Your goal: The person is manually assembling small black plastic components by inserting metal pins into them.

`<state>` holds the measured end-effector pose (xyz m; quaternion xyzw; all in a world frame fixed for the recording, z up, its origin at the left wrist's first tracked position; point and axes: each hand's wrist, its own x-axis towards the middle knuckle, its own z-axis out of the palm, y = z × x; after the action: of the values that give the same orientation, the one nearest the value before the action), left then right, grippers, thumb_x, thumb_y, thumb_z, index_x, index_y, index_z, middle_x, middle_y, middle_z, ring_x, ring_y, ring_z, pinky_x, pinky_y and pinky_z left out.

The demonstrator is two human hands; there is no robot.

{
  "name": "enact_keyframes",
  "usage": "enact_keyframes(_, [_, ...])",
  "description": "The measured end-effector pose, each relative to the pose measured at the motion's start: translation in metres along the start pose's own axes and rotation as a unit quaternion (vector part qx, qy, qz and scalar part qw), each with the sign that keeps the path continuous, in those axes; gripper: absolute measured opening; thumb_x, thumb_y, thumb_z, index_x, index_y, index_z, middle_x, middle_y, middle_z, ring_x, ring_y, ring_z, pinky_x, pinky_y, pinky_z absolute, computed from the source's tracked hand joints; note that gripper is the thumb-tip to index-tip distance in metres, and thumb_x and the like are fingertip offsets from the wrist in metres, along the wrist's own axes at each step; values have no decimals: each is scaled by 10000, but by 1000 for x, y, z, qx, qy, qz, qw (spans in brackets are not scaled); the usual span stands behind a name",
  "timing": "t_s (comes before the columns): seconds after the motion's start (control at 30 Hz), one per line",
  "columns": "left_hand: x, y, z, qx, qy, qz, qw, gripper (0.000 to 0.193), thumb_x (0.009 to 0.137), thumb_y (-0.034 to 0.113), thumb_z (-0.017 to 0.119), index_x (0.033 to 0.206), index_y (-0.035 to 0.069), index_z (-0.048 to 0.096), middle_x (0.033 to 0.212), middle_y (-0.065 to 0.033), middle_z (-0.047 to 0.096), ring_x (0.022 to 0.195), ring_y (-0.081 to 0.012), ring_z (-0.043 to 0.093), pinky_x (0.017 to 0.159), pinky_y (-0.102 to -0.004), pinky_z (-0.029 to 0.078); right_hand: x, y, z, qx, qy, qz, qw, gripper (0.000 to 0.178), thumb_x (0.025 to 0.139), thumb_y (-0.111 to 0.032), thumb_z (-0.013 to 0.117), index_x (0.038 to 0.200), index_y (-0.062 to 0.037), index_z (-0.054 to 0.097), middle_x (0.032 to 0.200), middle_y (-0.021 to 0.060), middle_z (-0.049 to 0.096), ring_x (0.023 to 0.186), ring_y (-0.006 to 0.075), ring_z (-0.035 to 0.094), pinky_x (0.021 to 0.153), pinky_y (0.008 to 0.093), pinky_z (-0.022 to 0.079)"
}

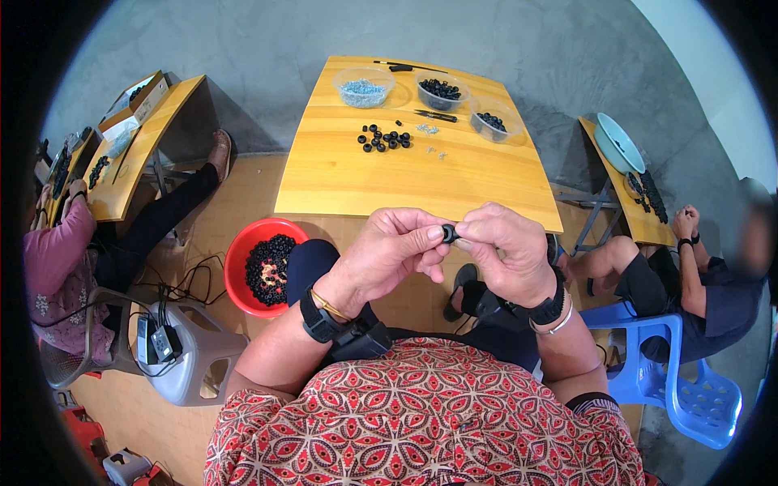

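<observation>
A small black ring-shaped part [449, 233] is held up in front of my chest, just off the table's near edge. My left hand [395, 249] pinches it between thumb and fingers. On its other side my right hand [509, 249] is closed, thumb and forefinger pressed together against the part; anything small between those fingertips is hidden. Loose black round parts [387, 140] lie in a group on the wooden table [405, 185]. Beside them are small silvery pieces [427, 128] and black-handled pliers or snips [436, 116].
Clear tubs of pale blue bits [363, 89] and black parts [440, 91] stand at the back, another tub [492, 123] right of them. A red basin [233, 279] of black parts sits on the floor. People work at side tables, near a grey stool [194, 364] and blue chair [640, 381].
</observation>
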<state>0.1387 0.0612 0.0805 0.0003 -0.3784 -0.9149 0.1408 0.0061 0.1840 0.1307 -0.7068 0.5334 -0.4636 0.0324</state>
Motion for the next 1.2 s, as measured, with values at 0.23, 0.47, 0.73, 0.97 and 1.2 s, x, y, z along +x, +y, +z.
enact_keyframes(0.23, [2, -3, -4, -19, -2, -8, 1000, 158, 852, 76, 526, 961, -21, 589, 764, -59, 592, 609, -90, 536, 611, -287, 546, -5, 4, 7, -33, 9, -16, 999, 191, 725, 89, 568, 893, -1, 575, 754, 114, 577, 659, 213, 581, 576, 260, 455])
enact_keyframes(0.47, [2, -3, -2, 5, 12, -1, 1000, 170, 845, 72, 537, 976, -27, 584, 766, -54, 593, 626, -93, 539, 625, -285, 540, -10, 6, 10, 74, 16, 74, 994, 130, 793, 62, 527, 906, 10, 562, 751, 82, 593, 617, 122, 581, 542, 214, 460])
enact_keyframes(0.73, [1, -3, -2, 43, -5, 20, 999, 171, 832, 44, 542, 984, -27, 577, 885, -118, 617, 682, -132, 580, 624, -290, 542, -11, 7, 5, 231, -4, 202, 952, 120, 818, 37, 515, 932, 13, 489, 761, 61, 570, 618, 89, 561, 545, 204, 467])
enact_keyframes(0.97, [2, -3, -1, 55, 16, 23, 998, 162, 825, 48, 555, 967, -28, 571, 884, -124, 617, 670, -139, 590, 626, -280, 537, -12, 11, -1, 267, -41, 223, 937, 134, 821, 25, 527, 941, 21, 469, 833, 90, 549, 671, 125, 570, 591, 234, 483])
enact_keyframes(1.2, [2, -1, -1, 56, 2, 24, 998, 145, 826, 53, 555, 945, -28, 574, 830, -106, 611, 662, -136, 587, 614, -288, 539, -10, 8, 4, 235, -10, 190, 953, 73, 807, 58, 522, 852, 1, 522, 750, 36, 553, 625, 69, 535, 564, 188, 441])
